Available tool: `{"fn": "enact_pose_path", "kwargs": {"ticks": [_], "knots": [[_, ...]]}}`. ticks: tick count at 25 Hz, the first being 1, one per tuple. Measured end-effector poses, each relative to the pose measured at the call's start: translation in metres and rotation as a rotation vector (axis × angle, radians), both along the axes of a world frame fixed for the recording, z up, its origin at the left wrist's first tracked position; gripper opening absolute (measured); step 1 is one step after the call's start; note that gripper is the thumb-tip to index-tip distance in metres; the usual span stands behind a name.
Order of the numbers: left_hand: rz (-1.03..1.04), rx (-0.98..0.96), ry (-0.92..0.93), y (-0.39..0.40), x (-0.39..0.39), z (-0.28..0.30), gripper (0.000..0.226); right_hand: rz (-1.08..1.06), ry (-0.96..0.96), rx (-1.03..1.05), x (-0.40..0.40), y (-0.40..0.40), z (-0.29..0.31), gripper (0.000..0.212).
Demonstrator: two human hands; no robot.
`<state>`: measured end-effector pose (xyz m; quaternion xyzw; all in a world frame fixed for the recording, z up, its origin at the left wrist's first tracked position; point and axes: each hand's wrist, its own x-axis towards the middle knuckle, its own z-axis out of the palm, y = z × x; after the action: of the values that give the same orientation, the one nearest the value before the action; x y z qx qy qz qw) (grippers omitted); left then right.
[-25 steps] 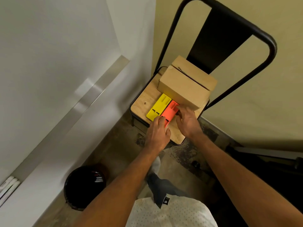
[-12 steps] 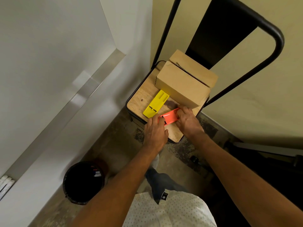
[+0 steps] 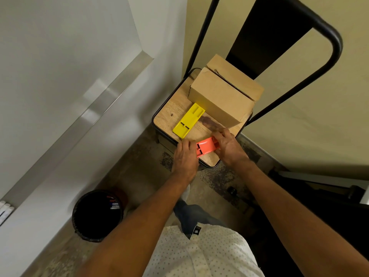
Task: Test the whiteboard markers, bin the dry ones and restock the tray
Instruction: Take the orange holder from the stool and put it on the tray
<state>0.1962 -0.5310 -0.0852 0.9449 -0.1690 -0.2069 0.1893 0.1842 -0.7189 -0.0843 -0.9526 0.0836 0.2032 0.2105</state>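
An orange flat marker pack (image 3: 207, 147) is held between both hands over the near corner of the wooden chair seat (image 3: 169, 114). My left hand (image 3: 185, 158) grips its near-left end and my right hand (image 3: 229, 147) grips its far-right end. A yellow pack (image 3: 188, 120) lies flat on the seat, beside a closed cardboard box (image 3: 217, 100). The whiteboard's metal tray (image 3: 79, 120) runs along the wall at left, with white markers (image 3: 5, 209) at its lower end. A black bin (image 3: 97, 214) on the floor holds several markers.
The chair's black metal back (image 3: 327, 37) rises behind the box. The whiteboard (image 3: 50, 47) fills the upper left. Dark equipment (image 3: 319, 188) lies on the floor at right. My legs and dotted shirt (image 3: 199, 252) are at the bottom.
The orange pack has been lifted away from beside the yellow pack and drawn toward me to the seat's near corner, turned crosswise between both hands. The yellow pack stays put.
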Motion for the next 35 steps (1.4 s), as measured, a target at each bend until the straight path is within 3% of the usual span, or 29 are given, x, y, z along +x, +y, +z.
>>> {"fn": "enact_pose_path", "kwargs": {"ticks": [10, 15, 35], "knots": [[0.137, -0.235, 0.099, 0.085, -0.016, 0.025, 0.058, 0.021, -0.104, 0.198, -0.024, 0.065, 0.029, 0.060], [0.242, -0.261, 0.096, 0.164, -0.039, 0.037, 0.066, 0.101, -0.129, 0.276, -0.034, 0.130, 0.043, 0.059], [0.863, -0.273, -0.123, 0.542, -0.214, 0.104, 0.062, 0.567, -0.217, 0.483, -0.109, 0.543, 0.092, 0.060]]}}
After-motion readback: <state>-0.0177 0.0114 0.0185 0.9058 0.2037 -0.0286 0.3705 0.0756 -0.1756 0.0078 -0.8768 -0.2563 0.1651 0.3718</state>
